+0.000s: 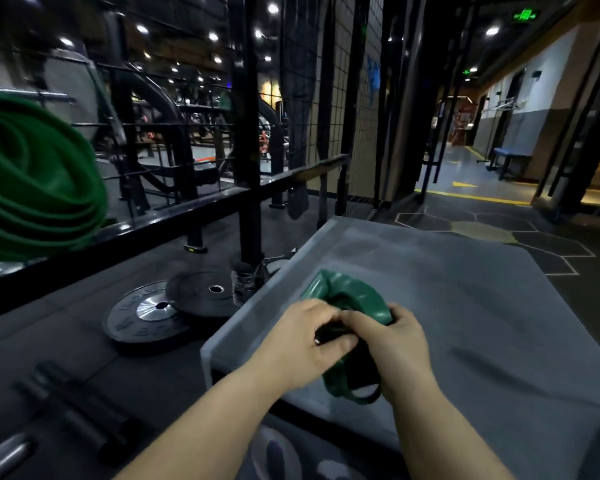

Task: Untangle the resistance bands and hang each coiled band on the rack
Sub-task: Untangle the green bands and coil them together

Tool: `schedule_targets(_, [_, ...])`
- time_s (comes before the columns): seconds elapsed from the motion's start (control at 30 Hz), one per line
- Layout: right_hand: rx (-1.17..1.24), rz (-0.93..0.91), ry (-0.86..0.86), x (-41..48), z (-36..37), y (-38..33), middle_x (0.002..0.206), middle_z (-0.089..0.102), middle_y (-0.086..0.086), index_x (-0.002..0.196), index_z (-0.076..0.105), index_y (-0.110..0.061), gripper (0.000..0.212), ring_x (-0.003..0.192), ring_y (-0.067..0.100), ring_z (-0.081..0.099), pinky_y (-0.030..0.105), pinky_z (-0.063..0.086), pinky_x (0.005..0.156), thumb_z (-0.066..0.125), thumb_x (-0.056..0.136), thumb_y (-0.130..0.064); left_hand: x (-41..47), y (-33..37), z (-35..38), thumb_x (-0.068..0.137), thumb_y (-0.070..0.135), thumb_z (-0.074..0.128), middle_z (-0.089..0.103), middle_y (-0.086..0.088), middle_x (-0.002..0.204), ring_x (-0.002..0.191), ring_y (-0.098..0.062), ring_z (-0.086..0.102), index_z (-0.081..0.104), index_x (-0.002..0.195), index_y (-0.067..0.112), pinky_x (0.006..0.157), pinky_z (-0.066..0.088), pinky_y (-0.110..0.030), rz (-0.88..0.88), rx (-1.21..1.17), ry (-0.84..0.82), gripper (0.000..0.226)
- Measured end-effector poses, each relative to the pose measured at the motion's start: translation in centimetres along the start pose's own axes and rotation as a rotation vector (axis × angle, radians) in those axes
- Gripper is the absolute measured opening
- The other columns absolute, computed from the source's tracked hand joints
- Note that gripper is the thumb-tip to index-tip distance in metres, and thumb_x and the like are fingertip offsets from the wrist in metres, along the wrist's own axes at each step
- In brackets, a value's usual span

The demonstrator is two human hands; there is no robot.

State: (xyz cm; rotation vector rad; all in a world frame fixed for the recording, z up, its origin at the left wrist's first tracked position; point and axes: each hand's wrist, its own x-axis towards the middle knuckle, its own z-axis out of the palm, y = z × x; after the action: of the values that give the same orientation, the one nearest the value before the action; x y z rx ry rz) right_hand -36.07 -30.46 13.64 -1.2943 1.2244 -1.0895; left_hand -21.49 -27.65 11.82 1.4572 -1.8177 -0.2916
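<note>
**Two hands on one knot, one coil apparently hung**

Both of your hands are together and closed on the same bundle. Your left hand point(312, 336) pinches a dark strand at the middle of the tangled green band point(352, 292), and your right hand point(392, 344) curls round its right side, the fingertips of the two hands almost touching. The bundle sits low over the near left corner of the grey padded box point(465, 306); one loop bulges up beyond your knuckles and another hangs below your wrists. The darker strand may be a second band or only shadow; that cannot be told.

Out to your left, close and blurred, a large coiled green band point(32, 181) hangs by the black rack point(187, 209). Its hook is not visible, so count it as done only provisionally. Two weight plates point(146, 313) lie on the floor between the rack and the box.

By this reckoning you are mid-task: the bundle in your hands needs untangling, coiling and hanging.
</note>
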Motion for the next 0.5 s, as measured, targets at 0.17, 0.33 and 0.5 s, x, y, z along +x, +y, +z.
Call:
schedule_targets(0.17, [0.253,0.039,-0.191,-1.9,3.2,-1.8,0.09,0.076,0.009,0.1,0.071,-0.011,0.065,0.082,0.023,0.075,0.042,0.061,0.074,0.066,0.069,-0.069,-0.9,-0.5,-3.5,0.064,0.082,0.059,0.066,0.017,0.09,0.094,-0.005,0.062,0.066,0.088,0.033,0.081,0.053,-0.033,-0.164,-0.085,-0.036,0.056])
schedule_targets(0.33, [0.475,0.14,-0.349,-3.1,5.1,-2.7,0.082,0.076,0.009,0.098,0.069,-0.009,0.039,0.073,0.019,0.074,0.027,0.055,0.055,0.039,0.105,-0.032,-0.9,0.5,-8.0,0.059,0.078,0.067,0.07,0.016,0.085,0.084,-0.004,0.066,0.065,0.085,0.038,0.074,0.052,-0.028,-0.442,-0.074,0.069,0.047])
schedule_targets(0.5, [0.309,-0.015,-0.493,-3.0,5.7,-4.1,0.094,0.076,0.011,0.108,0.072,-0.01,0.031,0.089,0.023,0.074,0.032,0.058,0.074,0.041,0.103,-0.009,-1.1,1.0,-10.4,0.064,0.048,0.085,0.076,0.003,0.088,0.084,-0.015,0.072,0.071,0.095,0.018,0.08,0.057,-0.031,-0.507,-0.481,0.073,0.045])
